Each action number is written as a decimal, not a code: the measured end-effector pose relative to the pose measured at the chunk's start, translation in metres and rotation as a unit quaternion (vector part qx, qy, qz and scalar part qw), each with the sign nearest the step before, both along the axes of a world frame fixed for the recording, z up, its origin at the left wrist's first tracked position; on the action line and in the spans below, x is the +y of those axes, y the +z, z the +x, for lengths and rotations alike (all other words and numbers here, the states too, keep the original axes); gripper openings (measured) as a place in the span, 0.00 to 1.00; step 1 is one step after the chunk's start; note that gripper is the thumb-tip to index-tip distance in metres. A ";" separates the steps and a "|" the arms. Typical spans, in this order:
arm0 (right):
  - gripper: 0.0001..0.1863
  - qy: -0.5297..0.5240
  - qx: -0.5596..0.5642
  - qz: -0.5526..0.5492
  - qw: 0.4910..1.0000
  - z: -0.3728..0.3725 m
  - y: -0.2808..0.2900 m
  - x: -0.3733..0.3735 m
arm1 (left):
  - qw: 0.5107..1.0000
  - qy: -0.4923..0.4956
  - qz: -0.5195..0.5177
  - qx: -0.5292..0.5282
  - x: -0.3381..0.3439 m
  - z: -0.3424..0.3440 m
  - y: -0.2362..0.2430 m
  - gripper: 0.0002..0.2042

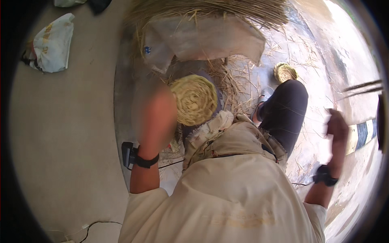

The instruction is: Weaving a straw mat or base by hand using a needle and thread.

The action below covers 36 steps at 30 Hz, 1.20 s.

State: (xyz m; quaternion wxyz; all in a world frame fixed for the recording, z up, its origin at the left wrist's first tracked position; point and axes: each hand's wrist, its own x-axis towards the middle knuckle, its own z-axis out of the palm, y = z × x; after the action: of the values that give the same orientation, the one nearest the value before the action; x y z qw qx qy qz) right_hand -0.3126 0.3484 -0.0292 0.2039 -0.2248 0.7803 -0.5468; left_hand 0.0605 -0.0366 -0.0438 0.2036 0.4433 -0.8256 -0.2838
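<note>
A round, yellow-green coiled straw piece rests over my left leg, its spiral face turned up. My left hand is at its left edge and seems to touch it. Blur smears the fingers, so their grip cannot be made out. Far out to the right, beyond my knee, my right hand is raised with its fingers closed. A faint thin strand crosses near my right knee toward that hand. What the fingers pinch is too small to name.
A bundle of long dry straw lies at the top, above a crumpled translucent sheet. A small coiled straw basket sits beyond my right knee. Loose straw litters the floor. A white bag lies far left; a striped kerb is at right.
</note>
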 end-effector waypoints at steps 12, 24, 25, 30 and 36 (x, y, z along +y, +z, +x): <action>0.06 0.395 0.215 -0.038 0.893 0.152 -0.014 -0.160 | 0.987 -0.142 0.019 0.072 0.062 -0.041 0.007 0.13; 0.04 0.371 0.184 -0.028 0.910 0.158 -0.006 -0.164 | 0.977 -0.153 -0.122 0.082 0.083 -0.054 -0.004 0.12; 0.03 0.357 0.175 -0.036 0.917 0.159 -0.009 -0.168 | 0.977 -0.160 -0.119 0.074 0.087 -0.055 -0.004 0.11; 0.07 0.325 0.145 -0.090 0.930 0.159 -0.016 -0.180 | 0.971 -0.193 -0.120 0.071 0.089 -0.055 -0.003 0.10; 0.07 0.356 -0.158 0.028 0.921 0.152 0.003 -0.165 | 0.963 -0.224 -0.149 0.021 0.074 -0.056 0.006 0.12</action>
State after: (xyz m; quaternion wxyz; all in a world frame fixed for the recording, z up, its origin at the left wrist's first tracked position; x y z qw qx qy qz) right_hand -0.1610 0.1833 -0.0262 0.5118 -0.3922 0.6218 -0.4445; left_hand 0.0042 0.0369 -0.0375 0.2162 0.2057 -0.9322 -0.2047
